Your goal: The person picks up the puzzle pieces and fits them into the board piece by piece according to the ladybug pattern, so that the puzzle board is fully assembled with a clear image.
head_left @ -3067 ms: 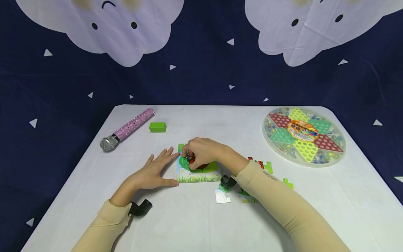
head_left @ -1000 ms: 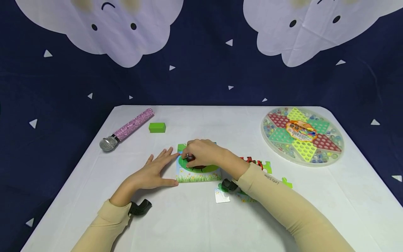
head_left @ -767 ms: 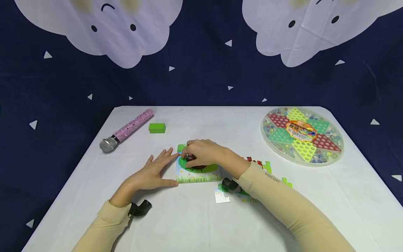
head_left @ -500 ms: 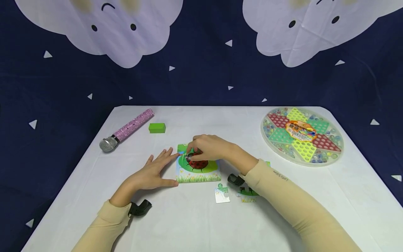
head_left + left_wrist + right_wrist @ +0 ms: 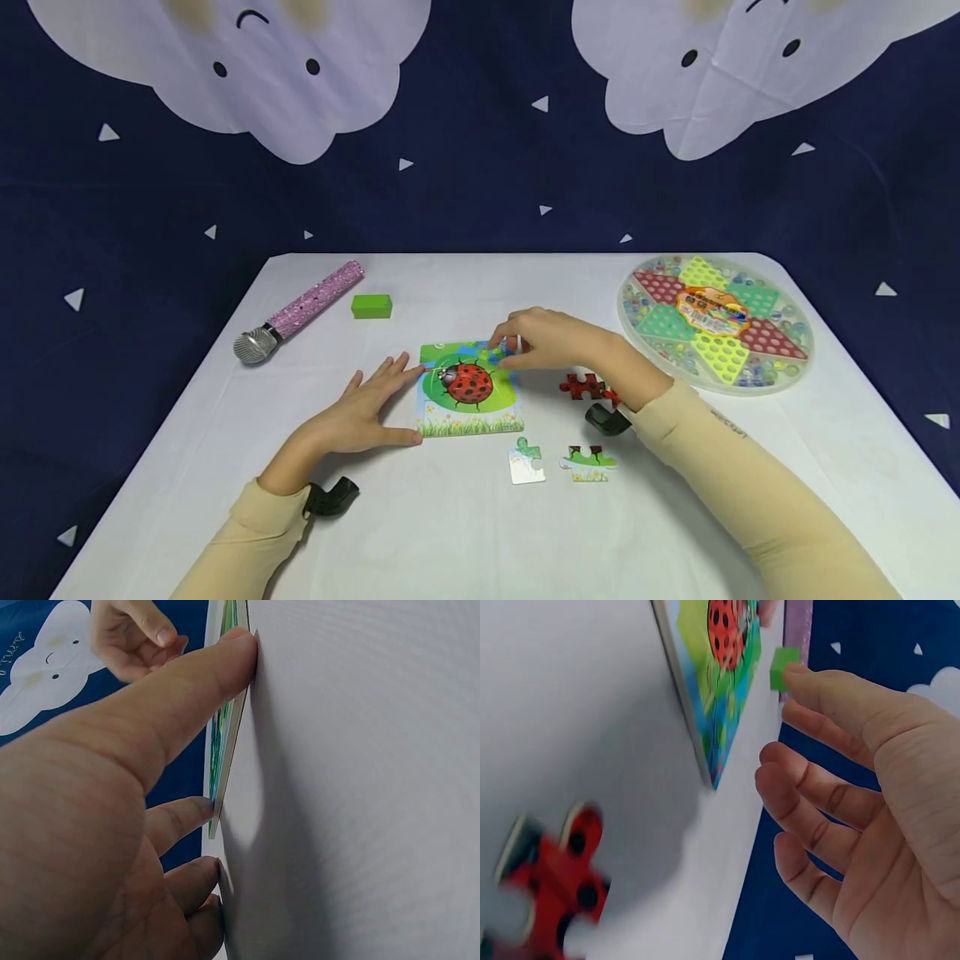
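Observation:
A square ladybug picture board (image 5: 468, 421) lies flat in the middle of the white table. Spread beside it, my left hand (image 5: 358, 421) touches the board's left edge with thumb and index fingertip; in the left wrist view the thumb reaches the edge of the board (image 5: 223, 750). My right hand (image 5: 558, 340) hovers at the upper right corner, fingers loosely curved and holding nothing, as the right wrist view confirms. Under the right wrist lies a red spotted jigsaw piece (image 5: 581, 387), with another red piece partly hidden. Nearer me are a white-green corner piece (image 5: 527, 464) and a green piece with black legs (image 5: 588, 465).
A pink glitter microphone (image 5: 311, 304) and a green block (image 5: 372, 306) lie at the back left. At the back right sits a round Chinese checkers set (image 5: 716, 367) with marbles. A dark blue cloth (image 5: 480, 192) with clouds hangs behind the table.
My right hand has lifted off the ladybug picture and moved right, uncovering the ladybug and the loose pieces. My left hand stays at the board's left edge.

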`<state>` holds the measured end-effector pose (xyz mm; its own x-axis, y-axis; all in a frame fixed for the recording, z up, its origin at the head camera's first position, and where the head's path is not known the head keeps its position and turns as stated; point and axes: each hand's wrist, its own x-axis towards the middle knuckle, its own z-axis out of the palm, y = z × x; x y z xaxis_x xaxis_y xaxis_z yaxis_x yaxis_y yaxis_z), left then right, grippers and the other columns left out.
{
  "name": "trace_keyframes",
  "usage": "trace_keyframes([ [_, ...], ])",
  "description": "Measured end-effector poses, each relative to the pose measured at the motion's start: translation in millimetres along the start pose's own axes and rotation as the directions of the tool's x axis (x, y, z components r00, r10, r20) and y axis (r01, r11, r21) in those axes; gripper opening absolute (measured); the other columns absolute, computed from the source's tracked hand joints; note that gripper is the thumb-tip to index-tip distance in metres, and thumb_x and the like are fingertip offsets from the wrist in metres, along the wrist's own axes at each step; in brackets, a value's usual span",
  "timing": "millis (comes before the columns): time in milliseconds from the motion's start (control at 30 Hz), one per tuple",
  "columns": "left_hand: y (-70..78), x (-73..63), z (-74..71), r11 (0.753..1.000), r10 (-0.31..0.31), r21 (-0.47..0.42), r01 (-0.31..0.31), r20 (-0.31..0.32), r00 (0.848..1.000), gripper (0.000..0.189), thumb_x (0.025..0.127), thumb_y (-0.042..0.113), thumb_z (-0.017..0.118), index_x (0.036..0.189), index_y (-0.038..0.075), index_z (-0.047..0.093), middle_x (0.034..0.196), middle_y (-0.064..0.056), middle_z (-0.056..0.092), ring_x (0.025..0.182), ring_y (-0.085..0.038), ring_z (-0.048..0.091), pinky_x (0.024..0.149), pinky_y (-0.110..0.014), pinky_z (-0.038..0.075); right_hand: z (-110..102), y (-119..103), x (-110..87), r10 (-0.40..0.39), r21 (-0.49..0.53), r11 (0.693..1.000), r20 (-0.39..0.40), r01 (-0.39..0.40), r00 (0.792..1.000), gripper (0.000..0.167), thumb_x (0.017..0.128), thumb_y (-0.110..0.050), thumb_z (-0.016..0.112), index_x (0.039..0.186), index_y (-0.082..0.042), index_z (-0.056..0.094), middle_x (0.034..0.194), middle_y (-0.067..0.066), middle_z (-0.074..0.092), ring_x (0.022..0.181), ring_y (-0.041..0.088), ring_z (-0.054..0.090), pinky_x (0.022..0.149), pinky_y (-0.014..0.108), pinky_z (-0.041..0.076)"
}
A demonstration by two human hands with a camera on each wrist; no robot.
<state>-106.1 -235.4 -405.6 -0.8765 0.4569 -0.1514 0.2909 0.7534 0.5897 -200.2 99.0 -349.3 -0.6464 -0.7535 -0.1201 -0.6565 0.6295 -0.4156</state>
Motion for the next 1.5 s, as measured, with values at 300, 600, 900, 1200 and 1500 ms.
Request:
trace_keyframes([
  [300, -1.2, -0.7, -1.2, 1.0, -0.002, -0.007, 0.002, -0.004, 1.0, 0.103, 0.086, 0.049, 0.088, 0.169, 0.018, 0.035, 0.18, -0.02, 0.015, 0.167, -0.047, 0.007, 0.127, -0.079, -0.005, -8.4, 21.2, -31.2, 0.053, 0.021, 0.998, -0.017, -0.053, 0.998, 0.035, 0.1, -0.03, 0.077, 0.131, -0.015, 0.076, 0.109, 0.002, 0.073, 0.094, 0.012, 0.07, 0.084, 0.036, 0.06],
  [600, -10.8, -0.6, 3.0, 0.996, 0.079, -0.049, -0.081, -0.047, 0.996, 0.102, 0.085, 0.06, 0.084, 0.169, 0.025, 0.036, 0.18, -0.02, 0.017, 0.167, -0.049, 0.008, 0.124, -0.082, -0.006, -9.1, 38.2, -56.2, 0.133, 0.076, 0.988, 0.005, -0.133, 0.991, 0.039, 0.096, -0.024, 0.082, 0.132, -0.014, 0.075, 0.114, 0.006, 0.074, 0.1, 0.017, 0.07, 0.091, 0.04, 0.06],
  [900, -1.9, 0.4, -1.7, 1.0, 0.005, -0.014, -0.005, -0.006, 1.0, 0.104, 0.086, 0.05, 0.087, 0.169, 0.019, 0.035, 0.18, -0.019, 0.015, 0.167, -0.048, 0.007, 0.127, -0.079, -0.005, -5.6, 48.2, -77.2, 0.185, 0.102, 0.976, 0.064, -0.191, 0.981, 0.043, 0.091, -0.022, 0.086, 0.132, -0.017, 0.075, 0.114, 0.004, 0.072, 0.099, 0.016, 0.069, 0.087, 0.037, 0.058],
  [1200, -2.8, -0.3, 0.3, 1.0, 0.02, -0.005, -0.02, -0.007, 1.0, 0.104, 0.086, 0.049, 0.087, 0.169, 0.017, 0.035, 0.18, -0.021, 0.015, 0.167, -0.049, 0.008, 0.126, -0.081, -0.004, 0.8, 48.2, -84.8, 0.231, 0.093, 0.966, 0.098, -0.24, 0.968, 0.05, 0.085, -0.022, 0.093, 0.132, -0.02, 0.075, 0.11, 0.002, 0.07, 0.092, 0.016, 0.061, 0.081, 0.032, 0.052],
  [1500, -2.2, -0.3, -0.4, 1.0, 0.007, -0.011, -0.007, -0.003, 1.0, 0.103, 0.086, 0.049, 0.088, 0.169, 0.018, 0.036, 0.18, -0.02, 0.015, 0.167, -0.048, 0.008, 0.127, -0.08, -0.004, 7.1, 50.3, -82.8, 0.206, 0.098, 0.972, 0.07, -0.212, 0.976, 0.044, 0.083, -0.017, 0.093, 0.125, -0.018, 0.078, 0.103, 0.002, 0.067, 0.088, 0.016, 0.056, 0.08, 0.031, 0.05],
])
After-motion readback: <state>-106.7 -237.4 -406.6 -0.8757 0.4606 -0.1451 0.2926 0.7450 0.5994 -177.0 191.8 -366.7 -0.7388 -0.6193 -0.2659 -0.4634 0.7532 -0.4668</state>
